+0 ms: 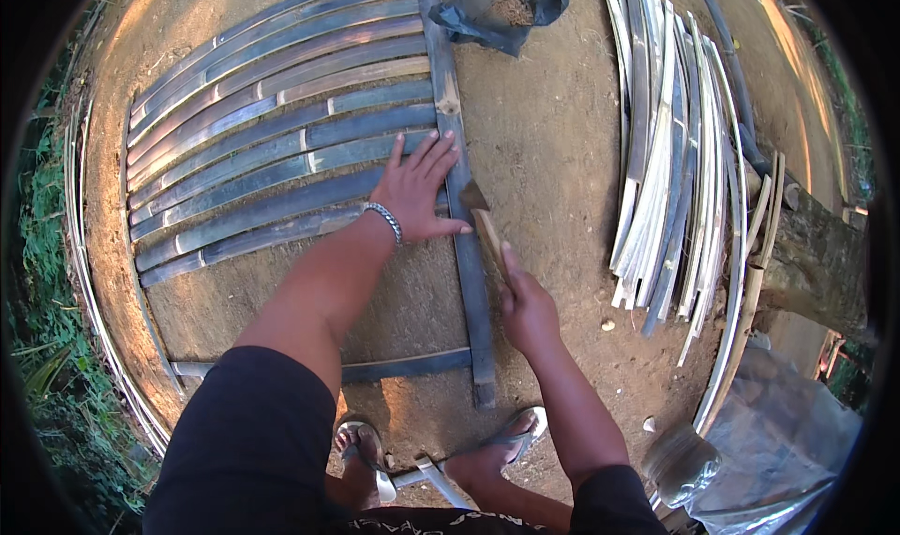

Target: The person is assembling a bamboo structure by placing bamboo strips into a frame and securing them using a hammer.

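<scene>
A panel of split bamboo slats (234,150) lies on the dirt, its slats running across to a long bamboo rail (472,301) on the right. My left hand (415,190) presses flat on the slat ends beside that rail, fingers spread, thumb reaching over the rail. In my right hand (530,315) is the wooden handle of a hammer (491,238). The dark hammer head is against or just above the rail's right edge; I cannot tell which. Nearer to me, a single bamboo crosspiece (406,365) meets the rail, with bare dirt between it and the slats.
Loose bamboo strips (670,160) are piled at the right. A dark plastic bag (502,10) holding small brown bits lies open at the far side. A tree trunk (816,263) and clear plastic sheeting (773,441) are at the right. My sandalled feet (497,446) flank a short bamboo piece (441,483).
</scene>
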Tool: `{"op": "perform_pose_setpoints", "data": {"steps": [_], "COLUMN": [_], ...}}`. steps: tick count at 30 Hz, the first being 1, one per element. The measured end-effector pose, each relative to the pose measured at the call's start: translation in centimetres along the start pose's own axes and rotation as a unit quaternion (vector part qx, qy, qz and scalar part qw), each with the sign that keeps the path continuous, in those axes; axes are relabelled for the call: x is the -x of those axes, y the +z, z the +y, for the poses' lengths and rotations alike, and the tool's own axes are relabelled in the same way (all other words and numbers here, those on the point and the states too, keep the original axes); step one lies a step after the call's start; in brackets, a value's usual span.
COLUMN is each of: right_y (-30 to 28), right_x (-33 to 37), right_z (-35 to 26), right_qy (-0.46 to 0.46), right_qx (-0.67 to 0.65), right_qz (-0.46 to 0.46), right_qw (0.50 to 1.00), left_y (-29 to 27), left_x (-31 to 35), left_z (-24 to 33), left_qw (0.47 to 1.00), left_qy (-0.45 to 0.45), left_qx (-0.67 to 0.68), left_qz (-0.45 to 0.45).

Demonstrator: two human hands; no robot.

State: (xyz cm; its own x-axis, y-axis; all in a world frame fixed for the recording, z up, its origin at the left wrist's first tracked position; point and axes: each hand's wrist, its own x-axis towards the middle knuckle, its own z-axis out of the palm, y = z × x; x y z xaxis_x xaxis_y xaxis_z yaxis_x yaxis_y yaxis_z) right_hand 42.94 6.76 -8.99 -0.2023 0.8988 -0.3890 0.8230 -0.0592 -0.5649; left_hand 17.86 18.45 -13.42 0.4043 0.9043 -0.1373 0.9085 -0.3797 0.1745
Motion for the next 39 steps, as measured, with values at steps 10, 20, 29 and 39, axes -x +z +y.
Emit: {"op": "perform_pose_setpoints", "data": {"steps": [10, 20, 29, 39], "right_y": [0.2, 1.6, -0.2, -8.8], "right_x": [1.5, 3.4, -2.4, -20.4], "right_z": [5.2, 5.3, 3.6, 0.0], "right_qy": [0.118, 0.136, 0.002, -0.150], "right_qx": [0.089, 0.150, 0.077, 0.033], "right_qz": [0.147, 0.202, 0.246, 0.305], "right_qw": [0.978, 0.958, 0.966, 0.940], "left_y": [-1.5, -1.7, 1.4, 3.4], "left_x": [-0.3, 11.2, 12.3, 11.7], "left_z": [0.0, -1.6, 2.2, 2.5], "left_qw": [0.999, 0.956, 0.933, 0.918], "left_qy": [-0.009, -0.277, -0.356, -0.373], "left_qx": [-0.012, 0.025, 0.054, 0.073], "left_qz": [-0.032, -0.087, 0.000, 0.114]}}
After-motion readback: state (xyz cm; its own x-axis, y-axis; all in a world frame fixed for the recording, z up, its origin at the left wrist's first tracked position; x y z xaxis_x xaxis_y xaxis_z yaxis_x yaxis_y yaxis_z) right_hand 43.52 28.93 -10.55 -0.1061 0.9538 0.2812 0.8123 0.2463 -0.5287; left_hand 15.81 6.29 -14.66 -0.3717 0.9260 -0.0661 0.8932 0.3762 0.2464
